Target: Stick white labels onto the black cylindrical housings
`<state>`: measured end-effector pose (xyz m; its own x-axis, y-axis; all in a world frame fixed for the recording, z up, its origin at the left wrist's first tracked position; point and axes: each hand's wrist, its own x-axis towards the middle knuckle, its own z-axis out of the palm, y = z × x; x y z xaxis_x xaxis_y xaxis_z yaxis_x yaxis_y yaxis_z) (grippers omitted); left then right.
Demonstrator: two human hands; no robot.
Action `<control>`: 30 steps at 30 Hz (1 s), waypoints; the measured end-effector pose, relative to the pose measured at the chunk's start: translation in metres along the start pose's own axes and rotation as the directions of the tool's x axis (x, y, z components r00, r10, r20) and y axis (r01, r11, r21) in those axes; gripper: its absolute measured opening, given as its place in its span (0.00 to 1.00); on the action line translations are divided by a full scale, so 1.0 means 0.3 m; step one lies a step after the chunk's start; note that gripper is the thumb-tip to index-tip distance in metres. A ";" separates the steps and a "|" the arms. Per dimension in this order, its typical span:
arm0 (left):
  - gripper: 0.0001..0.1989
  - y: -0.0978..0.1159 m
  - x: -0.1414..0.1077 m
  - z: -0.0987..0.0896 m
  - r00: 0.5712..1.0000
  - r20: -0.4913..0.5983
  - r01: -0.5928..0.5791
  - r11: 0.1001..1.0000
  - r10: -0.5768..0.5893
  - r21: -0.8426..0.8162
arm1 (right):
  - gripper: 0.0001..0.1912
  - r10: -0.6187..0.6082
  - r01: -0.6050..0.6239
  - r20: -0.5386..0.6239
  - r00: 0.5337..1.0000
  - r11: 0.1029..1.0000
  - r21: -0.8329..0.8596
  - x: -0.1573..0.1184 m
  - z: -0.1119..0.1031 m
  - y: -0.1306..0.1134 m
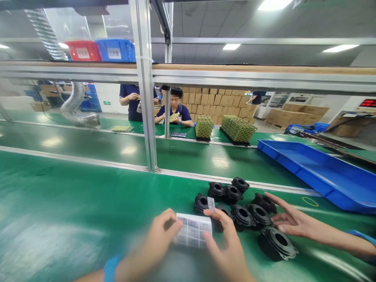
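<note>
A white sheet of small printed labels (pixel 192 232) is held up over the green bench. My left hand (pixel 155 237) pinches its left edge between thumb and fingers. At the sheet's right edge is my right hand (pixel 226 244), thumb against the sheet, with a single small label (pixel 210 204) at its index fingertip. Several black round plastic parts (pixel 241 216) with central holes stand just beyond and to the right of my right hand. Another person's hand (pixel 293 219) reaches in from the right and touches one of these parts.
A blue tray (pixel 320 172) lies at the right, beside a yellow ring (pixel 310 201). An aluminium post (pixel 147 98) rises ahead from the bench. Across the line, two people handle yellow-green pieces near stacks (pixel 237 128) of similar pieces.
</note>
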<state>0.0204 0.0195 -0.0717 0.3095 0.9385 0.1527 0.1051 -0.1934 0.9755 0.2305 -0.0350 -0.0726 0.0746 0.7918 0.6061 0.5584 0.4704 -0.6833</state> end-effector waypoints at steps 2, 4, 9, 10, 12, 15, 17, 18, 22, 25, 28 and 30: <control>0.12 -0.005 0.002 -0.012 1.000 0.008 0.004 1.000 -0.004 -0.012 | 0.19 0.076 -0.078 0.024 0.997 0.996 0.053 0.008 0.007 0.005; 0.08 0.000 -0.004 -0.020 1.000 0.002 -0.004 1.000 0.004 0.008 | 0.14 0.085 -0.087 0.025 0.996 0.993 0.078 0.012 0.015 0.006; 0.25 0.046 -0.025 -0.025 0.983 0.050 -0.185 0.963 0.179 0.195 | 0.11 -0.053 0.052 -0.023 0.998 0.998 -0.022 -0.001 0.026 -0.016; 0.19 0.056 -0.026 -0.023 0.975 0.093 -0.216 0.953 0.200 0.214 | 0.11 -0.078 0.077 -0.020 0.997 0.997 -0.028 -0.004 0.028 -0.023; 0.07 0.069 -0.024 -0.016 0.970 0.135 -0.229 0.949 0.203 0.218 | 0.11 -0.107 0.107 0.000 0.994 0.994 -0.023 -0.008 0.033 -0.038; 0.03 0.080 -0.019 -0.007 0.976 0.119 -0.203 0.955 0.180 0.217 | 0.10 -0.107 0.107 0.037 0.994 0.994 0.004 -0.007 0.039 -0.053; 0.04 0.086 -0.019 -0.004 0.976 0.109 -0.208 0.951 0.188 0.229 | 0.10 -0.104 0.104 0.038 0.994 0.994 0.014 -0.005 0.041 -0.057; 0.04 0.089 -0.020 -0.004 0.975 0.110 -0.212 0.949 0.191 0.235 | 0.10 -0.107 0.106 0.032 0.994 0.994 0.013 -0.005 0.041 -0.056; 0.05 0.105 -0.027 -0.004 0.974 0.132 -0.211 0.947 0.183 0.242 | 0.12 -0.091 0.091 0.023 0.996 0.996 -0.006 -0.010 0.038 -0.051; 0.06 0.110 -0.030 -0.004 0.973 0.146 -0.212 0.946 0.180 0.247 | 0.14 -0.062 0.063 0.040 0.997 0.998 -0.006 -0.013 0.038 -0.048; 0.06 0.107 -0.029 -0.005 0.971 0.147 -0.220 0.943 0.187 0.250 | 0.15 -0.058 0.058 0.054 0.997 0.998 0.006 -0.014 0.040 -0.048; 0.06 0.105 -0.027 -0.006 0.969 0.150 -0.229 0.940 0.196 0.255 | 0.14 -0.052 0.051 0.052 0.997 0.999 0.015 -0.016 0.041 -0.048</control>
<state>0.0194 0.0062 -0.0420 0.4620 0.8290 0.3151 0.2685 -0.4694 0.8412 0.2120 -0.0407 -0.0707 0.0030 0.7855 0.6188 0.5487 0.5160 -0.6577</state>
